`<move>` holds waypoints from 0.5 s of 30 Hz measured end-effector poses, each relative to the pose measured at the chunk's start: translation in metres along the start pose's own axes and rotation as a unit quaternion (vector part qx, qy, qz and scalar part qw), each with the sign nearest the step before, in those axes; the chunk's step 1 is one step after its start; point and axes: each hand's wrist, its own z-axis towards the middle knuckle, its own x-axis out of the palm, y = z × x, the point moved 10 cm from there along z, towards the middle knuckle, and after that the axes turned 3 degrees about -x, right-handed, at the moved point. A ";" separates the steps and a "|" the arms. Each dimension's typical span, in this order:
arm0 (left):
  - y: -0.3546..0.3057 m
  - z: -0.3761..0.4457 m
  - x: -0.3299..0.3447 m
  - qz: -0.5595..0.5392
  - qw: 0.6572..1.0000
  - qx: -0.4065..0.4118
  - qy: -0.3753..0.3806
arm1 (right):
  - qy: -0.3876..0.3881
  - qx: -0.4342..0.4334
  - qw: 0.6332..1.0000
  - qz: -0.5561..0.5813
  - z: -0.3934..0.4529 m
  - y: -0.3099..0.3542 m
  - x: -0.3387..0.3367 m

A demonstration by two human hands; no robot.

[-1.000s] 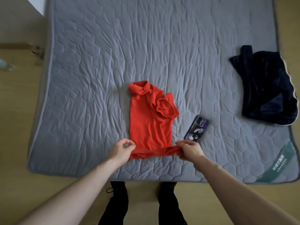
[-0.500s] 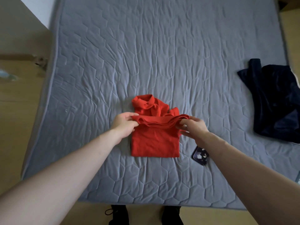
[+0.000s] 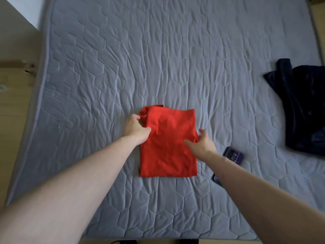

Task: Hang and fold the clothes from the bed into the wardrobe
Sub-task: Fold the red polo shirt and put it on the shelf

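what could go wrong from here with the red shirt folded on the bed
The collar end of the red shirt bulges out by the left hand, so the fold may spring open when lifted. The phone lies partly under the right forearm beside the right hand; a careless sweep might knock it. The dark garment lies crumpled at the mattress edge and could slip off.

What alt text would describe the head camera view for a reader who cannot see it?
A red shirt lies folded into a rectangle on a grey quilted mattress, with the person's left hand at its left edge and the right hand open at its right edge. A purple phone lies beside the right forearm, and a dark navy garment sits at the mattress's right side.
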 end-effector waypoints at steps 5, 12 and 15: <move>-0.053 -0.005 0.016 0.187 0.949 0.251 -0.025 | -0.010 0.119 0.989 0.093 -0.014 -0.073 0.044; -0.094 0.059 0.048 0.230 0.953 0.195 0.034 | 0.034 0.265 0.921 0.283 -0.033 -0.145 0.112; -0.065 0.087 0.067 0.219 0.964 0.087 0.125 | 0.018 0.246 0.901 0.356 -0.019 -0.148 0.112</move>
